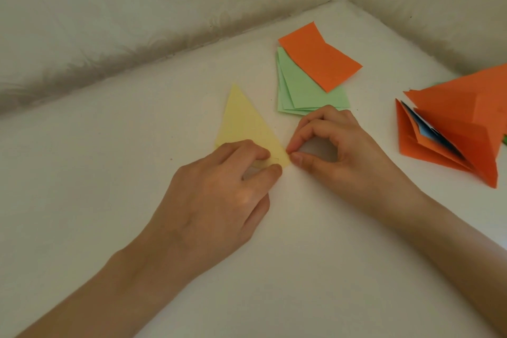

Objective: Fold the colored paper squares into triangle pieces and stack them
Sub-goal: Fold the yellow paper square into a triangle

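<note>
Fingers (255, 152) of the left hand (216, 200) and right hand (340, 151) are pinching the near corner of the pale yellow paper triangle (244, 123).

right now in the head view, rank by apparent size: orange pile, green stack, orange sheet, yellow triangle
1. orange pile, though cut off by the frame
2. green stack, partly covered
3. orange sheet and yellow triangle: too alike to rank
</note>
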